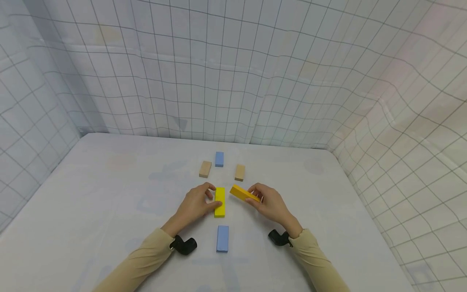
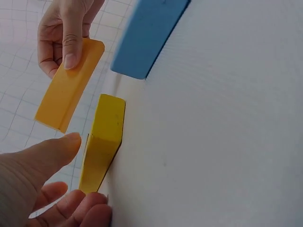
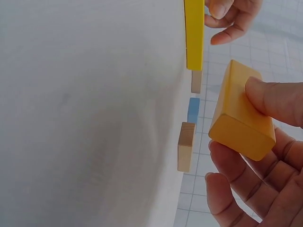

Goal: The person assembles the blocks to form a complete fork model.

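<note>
Likely a positioning step: the right hand (image 1: 271, 204) pinches an orange oblong wooden-looking block (image 1: 241, 192) at two o'clock from a yellow oblong block (image 1: 219, 194); the left hand (image 1: 195, 202), loosely spread, holds nothing. Alignment seems called for.

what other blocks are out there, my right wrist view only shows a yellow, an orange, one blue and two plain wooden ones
Observer: A second blue block; it is the lowest block in the head view, apart from the yellow block above it.
Operator: does the left hand have its thumb on the yellow one
Observer: No, the left wrist view shows a gap between thumb tip and block.
Operator: and how far out is the blue one i can see
Observer: In the head view, that far blue block sits farther out than both the left wooden block and the right wooden block.
</note>
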Available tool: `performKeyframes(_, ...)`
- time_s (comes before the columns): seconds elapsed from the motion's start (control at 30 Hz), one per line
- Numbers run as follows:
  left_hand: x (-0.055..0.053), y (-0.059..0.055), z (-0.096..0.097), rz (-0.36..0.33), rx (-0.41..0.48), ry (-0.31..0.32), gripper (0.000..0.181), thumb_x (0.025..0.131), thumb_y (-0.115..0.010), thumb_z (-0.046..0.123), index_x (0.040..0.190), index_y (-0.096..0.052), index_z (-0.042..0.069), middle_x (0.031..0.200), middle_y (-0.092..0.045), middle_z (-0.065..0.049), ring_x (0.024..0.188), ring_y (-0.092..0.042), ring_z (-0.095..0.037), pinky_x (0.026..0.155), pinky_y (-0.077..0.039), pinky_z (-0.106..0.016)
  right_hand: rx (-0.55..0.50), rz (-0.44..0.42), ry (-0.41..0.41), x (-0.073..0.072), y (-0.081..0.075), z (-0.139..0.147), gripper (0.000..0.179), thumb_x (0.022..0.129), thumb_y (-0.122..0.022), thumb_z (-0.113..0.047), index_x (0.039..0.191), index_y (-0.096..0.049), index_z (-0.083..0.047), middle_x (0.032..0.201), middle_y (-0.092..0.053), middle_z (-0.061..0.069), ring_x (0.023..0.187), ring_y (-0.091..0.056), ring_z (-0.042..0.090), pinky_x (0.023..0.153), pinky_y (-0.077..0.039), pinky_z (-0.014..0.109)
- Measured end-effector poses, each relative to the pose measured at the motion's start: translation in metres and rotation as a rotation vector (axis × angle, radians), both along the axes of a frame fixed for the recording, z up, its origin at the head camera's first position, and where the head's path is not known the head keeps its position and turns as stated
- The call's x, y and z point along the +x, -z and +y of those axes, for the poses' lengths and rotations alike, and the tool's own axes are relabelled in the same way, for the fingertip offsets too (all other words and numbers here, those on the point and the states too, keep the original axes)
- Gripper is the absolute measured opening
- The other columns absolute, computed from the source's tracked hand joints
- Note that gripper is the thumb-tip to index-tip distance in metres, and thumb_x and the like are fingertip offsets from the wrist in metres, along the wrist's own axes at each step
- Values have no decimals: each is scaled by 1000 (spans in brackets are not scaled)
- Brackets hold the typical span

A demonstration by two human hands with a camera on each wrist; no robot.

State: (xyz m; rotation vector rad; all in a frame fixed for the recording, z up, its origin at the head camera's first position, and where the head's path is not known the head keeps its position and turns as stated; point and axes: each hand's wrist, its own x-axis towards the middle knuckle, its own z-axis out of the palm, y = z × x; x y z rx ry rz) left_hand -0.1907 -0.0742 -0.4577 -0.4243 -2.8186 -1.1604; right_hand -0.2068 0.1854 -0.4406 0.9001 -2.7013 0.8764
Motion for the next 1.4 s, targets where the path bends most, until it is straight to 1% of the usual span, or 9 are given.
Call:
performKeyframes(0.07,2,0,-2,46,-41,29,42,77,-80,29,108,-62,8,88,-57,3,64,-49,-9,61,-42,-29,-3,3,1,0,0,0,24,84,-74,-21,102,-64,-10,78,-55,-7,63,-49,7,56,-45,24)
performKeyframes(0.17,5,-1,-4,77,-92,84,39,76,-81,31,106,-65,12,98,-56,1,75,-51,-12,63,-44,-29,-10,10,2,0,0,0,24,84,-75,-21,102,-64,-10,78,-55,-7,63,-49,6,56,-45,24)
performKeyframes(0.33,8,-1,-7,141,-163,186,37,76,-80,36,104,-69,15,112,-59,0,101,-54,-20,79,-48,-37,-12,16,5,-1,0,-1,23,84,-75,-21,102,-64,-10,78,-56,-7,62,-49,6,56,-44,24)
performKeyframes(0.4,8,-1,-8,155,-187,217,37,77,-78,38,105,-71,15,117,-60,0,107,-52,-20,83,-48,-38,-16,16,5,-1,-1,-2,23,84,-75,-20,102,-64,-10,78,-56,-7,62,-49,6,56,-44,24)
performKeyframes(0.53,9,1,-11,160,-218,251,37,79,-77,39,107,-72,16,119,-60,1,109,-52,-19,85,-47,-37,-19,12,7,-1,-2,-3,23,84,-75,-20,101,-64,-10,78,-56,-7,63,-50,7,56,-44,24)
performKeyframes(0.73,11,1,-13,165,-204,268,37,79,-76,37,109,-71,15,121,-59,0,112,-52,-21,88,-46,-39,-16,8,11,-3,-2,-5,23,84,-75,-20,101,-64,-10,78,-56,-7,63,-50,7,56,-45,24)
performKeyframes(0.97,11,2,-14,178,-182,269,36,79,-77,35,109,-71,15,121,-60,0,110,-53,-20,87,-46,-38,-11,10,22,-4,-1,-7,23,84,-74,-20,102,-64,-11,80,-57,-7,65,-52,7,57,-45,24)
performKeyframes(1.17,12,3,-13,197,-171,263,36,79,-77,35,108,-72,15,120,-60,0,109,-53,-20,87,-46,-38,-2,8,28,-5,-3,-11,23,85,-74,-20,103,-64,-10,81,-58,-6,68,-53,8,59,-45,25)
performKeyframes(1.4,14,2,-12,180,-156,245,36,79,-77,35,108,-72,15,120,-61,0,109,-53,-19,88,-46,-38,12,7,11,-11,-6,-17,23,85,-73,-21,103,-63,-10,80,-57,-6,68,-53,8,59,-45,24)
